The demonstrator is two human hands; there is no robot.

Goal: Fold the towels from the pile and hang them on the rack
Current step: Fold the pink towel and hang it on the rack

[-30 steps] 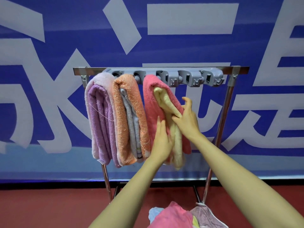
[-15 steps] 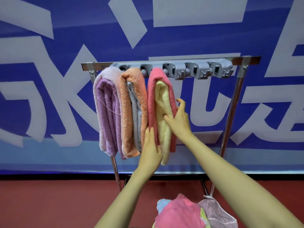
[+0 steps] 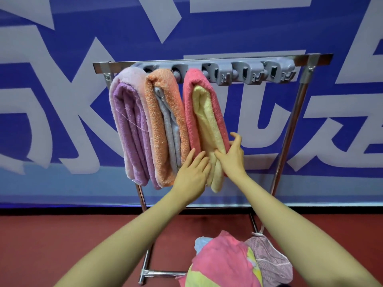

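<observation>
Three folded towels hang side by side on the metal rack (image 3: 319, 60): a purple towel (image 3: 130, 125) at the left, an orange and grey towel (image 3: 165, 125) in the middle, a pink and yellow towel (image 3: 205, 117) at the right. My left hand (image 3: 191, 175) lies flat with straight fingers against the lower left side of the pink and yellow towel. My right hand (image 3: 233, 156) holds its lower right edge, thumb on the yellow front and fingers round the pink side. The pile of towels (image 3: 226, 264) lies below at the bottom of the view.
A grey plastic holder strip (image 3: 248, 73) with several vacant clips runs along the rack's bar to the right of the towels. A blue banner with white shapes (image 3: 62, 59) hangs behind. The rack's right leg (image 3: 290, 133) slants down to a red floor (image 3: 62, 241).
Both hands slid down the pink and yellow towel from its upper part to its lower end. The towel's yellow fold went from bunched to hanging straight. The view shifted slightly.
</observation>
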